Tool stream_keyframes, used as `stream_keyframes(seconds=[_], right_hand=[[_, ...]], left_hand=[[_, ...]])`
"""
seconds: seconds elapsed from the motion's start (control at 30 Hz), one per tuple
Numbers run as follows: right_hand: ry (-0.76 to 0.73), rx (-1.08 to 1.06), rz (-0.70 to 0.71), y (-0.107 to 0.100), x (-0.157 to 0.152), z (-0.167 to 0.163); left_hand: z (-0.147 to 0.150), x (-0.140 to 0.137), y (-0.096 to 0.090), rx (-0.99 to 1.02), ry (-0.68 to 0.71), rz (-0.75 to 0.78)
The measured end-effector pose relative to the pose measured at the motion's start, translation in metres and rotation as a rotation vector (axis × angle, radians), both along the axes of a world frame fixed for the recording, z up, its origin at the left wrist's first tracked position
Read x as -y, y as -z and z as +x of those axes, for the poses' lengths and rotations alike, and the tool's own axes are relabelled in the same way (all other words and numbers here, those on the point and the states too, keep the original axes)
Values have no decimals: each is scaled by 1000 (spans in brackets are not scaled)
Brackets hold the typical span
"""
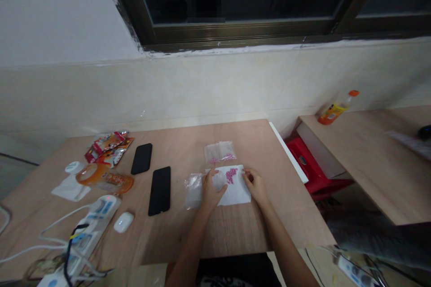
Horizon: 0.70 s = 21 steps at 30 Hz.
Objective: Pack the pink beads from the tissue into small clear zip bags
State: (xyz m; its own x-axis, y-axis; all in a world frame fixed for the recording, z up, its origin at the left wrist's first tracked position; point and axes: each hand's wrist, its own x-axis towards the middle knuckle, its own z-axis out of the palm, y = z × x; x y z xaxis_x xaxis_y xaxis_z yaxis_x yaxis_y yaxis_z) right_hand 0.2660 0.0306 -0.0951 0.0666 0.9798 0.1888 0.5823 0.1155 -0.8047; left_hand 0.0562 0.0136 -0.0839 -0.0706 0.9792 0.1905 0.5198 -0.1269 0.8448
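A small heap of pink beads (231,175) lies on a sheet of white paper (235,195) at the front middle of the desk. My left hand (211,192) rests over the paper's left side, its thumb and index finger spread apart. Beside it, partly under the fingers, is a clear plastic bag (193,192). With bent fingers, my right hand (256,184) pinches the paper's upper right edge. Behind the paper lie small clear bags (220,149) with pink beads along their lower edge.
Two black phones (159,191) lie left of the paper. Further left are an orange bottle (105,178) on its side, snack packets (109,147), a white earbud case (123,222) and a power strip (99,215) with cables. A red stool (305,157) stands between the desks.
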Motion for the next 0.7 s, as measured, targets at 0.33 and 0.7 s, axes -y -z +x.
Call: stream_keyframes(seconds=[0.33,0.7], right_hand=[[-123,184,-34,-1,-25,-1],[-124,197,-70,-2,-27,-6]], left_hand=[[-1,1,2,45,-34,26],[0,3,1,38,-36,33]])
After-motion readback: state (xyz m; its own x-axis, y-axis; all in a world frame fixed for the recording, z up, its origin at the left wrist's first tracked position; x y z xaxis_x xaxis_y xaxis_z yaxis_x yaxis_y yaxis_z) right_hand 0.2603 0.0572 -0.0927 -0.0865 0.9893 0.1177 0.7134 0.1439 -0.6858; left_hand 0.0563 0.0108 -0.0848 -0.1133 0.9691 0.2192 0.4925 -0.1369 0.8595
